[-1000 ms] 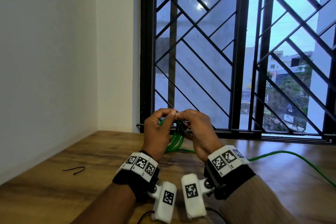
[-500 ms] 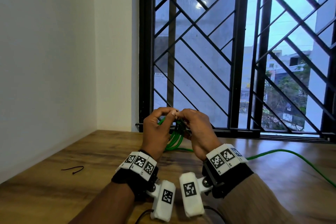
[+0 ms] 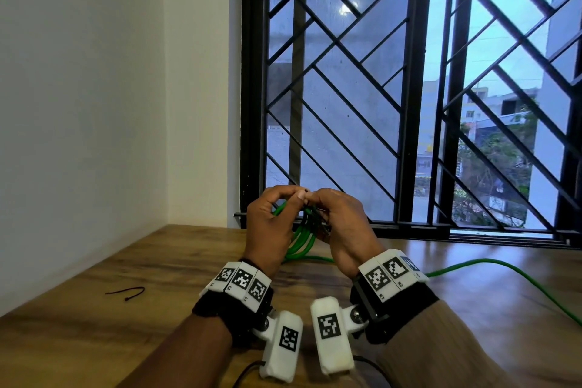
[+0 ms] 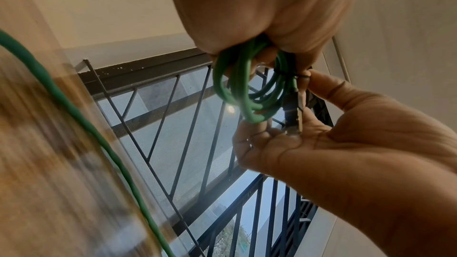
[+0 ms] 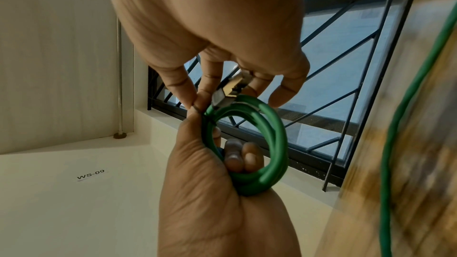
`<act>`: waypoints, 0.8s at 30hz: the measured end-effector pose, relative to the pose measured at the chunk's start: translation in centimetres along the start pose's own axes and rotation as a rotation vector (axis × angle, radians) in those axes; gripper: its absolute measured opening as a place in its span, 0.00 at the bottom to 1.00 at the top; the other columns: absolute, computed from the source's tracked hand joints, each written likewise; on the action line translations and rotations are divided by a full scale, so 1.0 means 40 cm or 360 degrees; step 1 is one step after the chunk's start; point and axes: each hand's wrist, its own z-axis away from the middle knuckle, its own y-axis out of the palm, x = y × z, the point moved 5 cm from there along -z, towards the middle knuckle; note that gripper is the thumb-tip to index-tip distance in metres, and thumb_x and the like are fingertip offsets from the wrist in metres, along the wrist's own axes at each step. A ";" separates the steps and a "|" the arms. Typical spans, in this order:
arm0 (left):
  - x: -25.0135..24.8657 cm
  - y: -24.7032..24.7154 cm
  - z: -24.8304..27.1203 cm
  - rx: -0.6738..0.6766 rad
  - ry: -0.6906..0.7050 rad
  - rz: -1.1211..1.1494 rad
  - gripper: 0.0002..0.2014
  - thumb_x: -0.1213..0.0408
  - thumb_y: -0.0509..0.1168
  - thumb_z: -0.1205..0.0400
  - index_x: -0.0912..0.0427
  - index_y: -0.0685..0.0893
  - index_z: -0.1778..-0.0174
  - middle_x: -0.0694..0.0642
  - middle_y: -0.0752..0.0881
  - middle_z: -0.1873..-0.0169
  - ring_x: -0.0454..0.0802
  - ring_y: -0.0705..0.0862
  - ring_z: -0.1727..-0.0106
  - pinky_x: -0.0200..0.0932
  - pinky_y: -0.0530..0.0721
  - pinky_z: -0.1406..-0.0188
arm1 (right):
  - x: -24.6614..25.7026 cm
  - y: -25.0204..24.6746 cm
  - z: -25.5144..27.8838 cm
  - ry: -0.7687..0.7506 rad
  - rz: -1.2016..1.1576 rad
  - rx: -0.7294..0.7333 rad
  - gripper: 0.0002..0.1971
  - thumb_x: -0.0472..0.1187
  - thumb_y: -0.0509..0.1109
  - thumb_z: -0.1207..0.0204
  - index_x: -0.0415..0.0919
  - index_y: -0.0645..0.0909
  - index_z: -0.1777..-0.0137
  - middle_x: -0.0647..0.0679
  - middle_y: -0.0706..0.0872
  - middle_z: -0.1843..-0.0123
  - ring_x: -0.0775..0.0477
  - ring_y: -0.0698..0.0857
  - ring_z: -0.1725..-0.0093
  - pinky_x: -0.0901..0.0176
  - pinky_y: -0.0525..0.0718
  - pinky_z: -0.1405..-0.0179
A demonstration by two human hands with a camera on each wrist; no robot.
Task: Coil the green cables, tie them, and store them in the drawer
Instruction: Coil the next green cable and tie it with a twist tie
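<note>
A coil of green cable (image 3: 303, 238) is held up above the wooden table (image 3: 157, 261) in front of the window. My left hand (image 3: 297, 196) grips the coil, with its fingers curled through the loops (image 5: 272, 124). My right hand (image 3: 312, 198) pinches a thin black tie (image 4: 289, 74) that wraps the coil's strands (image 4: 237, 89). The cable's metal connector (image 5: 231, 88) lies against the right hand's fingers (image 5: 254, 83). A second green cable (image 3: 504, 264) lies loose across the table at the right.
Another black tie (image 3: 126, 290) lies on the table at the left. A white wall (image 3: 78, 104) closes the left side, and a window with a black grille (image 3: 346, 88) stands behind the table. No drawer is in view.
</note>
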 end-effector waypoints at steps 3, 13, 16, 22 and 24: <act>-0.002 0.003 0.002 0.0008 -0.0007 0.0013 0.05 0.66 0.70 0.14 0.59 0.91 0.51 0.51 0.90 0.61 0.38 0.83 0.73 0.28 0.77 0.73 | -0.001 -0.002 -0.004 0.0005 -0.0010 -0.0016 0.04 0.37 0.73 0.21 0.38 0.89 0.55 0.42 0.89 0.60 0.47 0.86 0.57 0.52 0.85 0.56; 0.003 0.000 0.005 -0.0005 -0.0092 0.0060 0.05 0.64 0.71 0.14 0.61 0.91 0.50 0.56 0.90 0.60 0.41 0.77 0.80 0.38 0.72 0.83 | 0.006 0.002 -0.001 -0.0027 0.0018 0.0051 0.08 0.35 0.73 0.23 0.41 0.88 0.63 0.46 0.89 0.64 0.50 0.87 0.60 0.53 0.83 0.55; 0.000 0.001 0.006 0.0003 -0.0098 0.0047 0.05 0.65 0.71 0.14 0.61 0.91 0.50 0.54 0.91 0.60 0.42 0.76 0.80 0.39 0.71 0.83 | 0.008 0.002 0.001 -0.0044 -0.0001 0.0060 0.07 0.34 0.73 0.22 0.40 0.88 0.62 0.45 0.89 0.63 0.52 0.88 0.61 0.55 0.84 0.58; -0.004 -0.001 0.004 -0.0001 -0.0133 0.0053 0.06 0.65 0.69 0.14 0.64 0.90 0.50 0.51 0.89 0.65 0.44 0.73 0.83 0.38 0.68 0.85 | 0.009 0.002 0.002 -0.0062 0.0018 0.0073 0.05 0.37 0.75 0.21 0.40 0.88 0.59 0.45 0.90 0.62 0.54 0.89 0.63 0.60 0.85 0.63; -0.003 -0.001 0.004 -0.0013 -0.0158 0.0064 0.06 0.66 0.69 0.14 0.64 0.90 0.50 0.50 0.88 0.67 0.43 0.73 0.84 0.37 0.67 0.86 | 0.010 0.001 0.000 -0.0065 0.0031 0.0071 0.06 0.37 0.75 0.21 0.41 0.88 0.59 0.44 0.90 0.61 0.54 0.88 0.63 0.58 0.85 0.61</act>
